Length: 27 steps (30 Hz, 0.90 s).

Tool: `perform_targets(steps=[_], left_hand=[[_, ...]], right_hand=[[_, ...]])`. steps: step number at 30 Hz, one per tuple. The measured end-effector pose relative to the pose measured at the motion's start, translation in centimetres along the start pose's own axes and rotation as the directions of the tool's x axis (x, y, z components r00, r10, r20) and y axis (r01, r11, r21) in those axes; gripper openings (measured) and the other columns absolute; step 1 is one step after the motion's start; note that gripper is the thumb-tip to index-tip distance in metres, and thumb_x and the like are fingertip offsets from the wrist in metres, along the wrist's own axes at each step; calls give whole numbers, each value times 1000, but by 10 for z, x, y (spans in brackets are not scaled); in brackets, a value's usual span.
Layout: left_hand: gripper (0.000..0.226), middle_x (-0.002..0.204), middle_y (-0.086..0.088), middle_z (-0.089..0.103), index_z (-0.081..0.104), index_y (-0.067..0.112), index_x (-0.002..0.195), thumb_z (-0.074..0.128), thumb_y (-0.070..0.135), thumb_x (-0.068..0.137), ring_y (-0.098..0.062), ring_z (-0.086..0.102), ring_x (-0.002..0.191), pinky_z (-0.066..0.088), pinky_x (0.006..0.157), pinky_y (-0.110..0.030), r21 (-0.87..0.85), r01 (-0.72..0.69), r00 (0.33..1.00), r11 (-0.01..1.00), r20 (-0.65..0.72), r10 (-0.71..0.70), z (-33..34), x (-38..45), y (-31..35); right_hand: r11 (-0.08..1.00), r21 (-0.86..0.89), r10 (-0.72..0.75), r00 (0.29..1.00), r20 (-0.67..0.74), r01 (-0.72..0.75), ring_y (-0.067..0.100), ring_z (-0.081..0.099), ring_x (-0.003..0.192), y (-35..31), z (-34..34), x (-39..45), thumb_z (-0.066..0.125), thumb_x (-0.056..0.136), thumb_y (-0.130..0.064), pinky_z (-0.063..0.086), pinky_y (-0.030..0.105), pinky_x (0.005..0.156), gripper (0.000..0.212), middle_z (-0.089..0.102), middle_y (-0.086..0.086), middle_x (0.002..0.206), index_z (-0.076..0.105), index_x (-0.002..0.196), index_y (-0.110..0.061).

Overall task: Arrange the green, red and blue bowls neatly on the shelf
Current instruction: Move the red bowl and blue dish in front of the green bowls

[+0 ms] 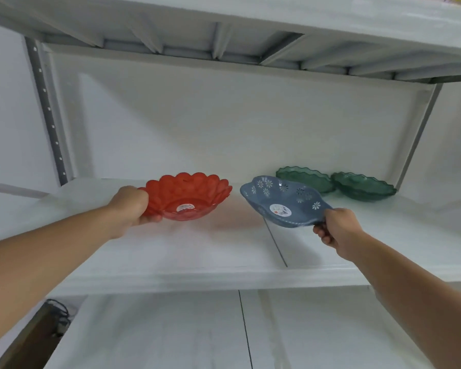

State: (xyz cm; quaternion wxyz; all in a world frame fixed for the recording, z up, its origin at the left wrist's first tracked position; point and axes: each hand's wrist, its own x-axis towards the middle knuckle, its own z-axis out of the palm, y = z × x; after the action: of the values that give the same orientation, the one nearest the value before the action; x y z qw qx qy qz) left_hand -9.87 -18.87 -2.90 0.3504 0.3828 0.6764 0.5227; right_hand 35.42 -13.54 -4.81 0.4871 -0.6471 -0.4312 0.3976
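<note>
Left hand (130, 206) grips red bowl (188, 196); right hand (337, 228) grips tilted blue bowl (282, 201), seemingly above shelf (171, 251).

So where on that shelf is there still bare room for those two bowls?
The shelf is bare from its left post to the two green bowls, under the red bowl and blue bowl held above it. The back right corner is crowded.

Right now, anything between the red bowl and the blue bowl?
Nothing. In the head view only bare white shelf shows between the red bowl and the blue bowl.
</note>
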Motion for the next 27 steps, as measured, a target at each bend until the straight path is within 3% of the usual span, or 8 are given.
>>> perform_targets(steps=[5, 8, 13, 22, 27], left_hand=[[19, 104, -15, 75, 70, 0, 105, 52, -1, 102, -24, 75, 55, 62, 50, -27, -51, 9, 998, 999, -67, -12, 53, -40, 11], [20, 104, -18, 74, 68, -1, 101, 48, -1, 103, -30, 75, 66, 62, 49, -28, -69, 22, 996, 997, -85, -27, 71, -60, 17], [19, 102, -19, 75, 68, -2, 104, 49, 0, 104, -32, 73, 70, 63, 50, -29, -76, 28, 997, 997, -72, -34, 92, -68, 20], [25, 110, -23, 75, 68, -9, 117, 50, -3, 100, -34, 74, 72, 66, 53, -34, -57, 71, 996, 996, -52, -74, 120, -46, 5], [18, 99, -19, 72, 65, -2, 101, 47, -4, 101, -33, 72, 68, 64, 55, -37, -64, 106, 994, 992, -33, -108, 147, -53, -1]], right_hand=[[999, -26, -21, 997, 73, 23, 19, 49, 45, 7, -47, 39, 38, 99, -1, 39, 27, 40, 33, 64, 13, 59, 69, 109, 2], [999, -28, -27, 995, 96, 30, 18, 49, 44, 5, -67, 54, 39, 103, -4, 39, 27, 38, 31, 65, 13, 60, 68, 112, 0], [999, -45, -5, 996, 93, 9, 17, 50, 44, 7, -87, 62, 39, 104, -4, 40, 26, 37, 32, 66, 14, 62, 68, 117, 1], [995, -91, 50, 998, 36, -46, 17, 50, 43, 25, -108, 60, 39, 98, 0, 40, 25, 38, 34, 66, 10, 56, 71, 109, 6], [997, -77, 33, 999, 25, -31, 17, 51, 42, 42, -126, 72, 39, 97, -2, 41, 24, 39, 36, 66, 11, 59, 70, 113, 4]])
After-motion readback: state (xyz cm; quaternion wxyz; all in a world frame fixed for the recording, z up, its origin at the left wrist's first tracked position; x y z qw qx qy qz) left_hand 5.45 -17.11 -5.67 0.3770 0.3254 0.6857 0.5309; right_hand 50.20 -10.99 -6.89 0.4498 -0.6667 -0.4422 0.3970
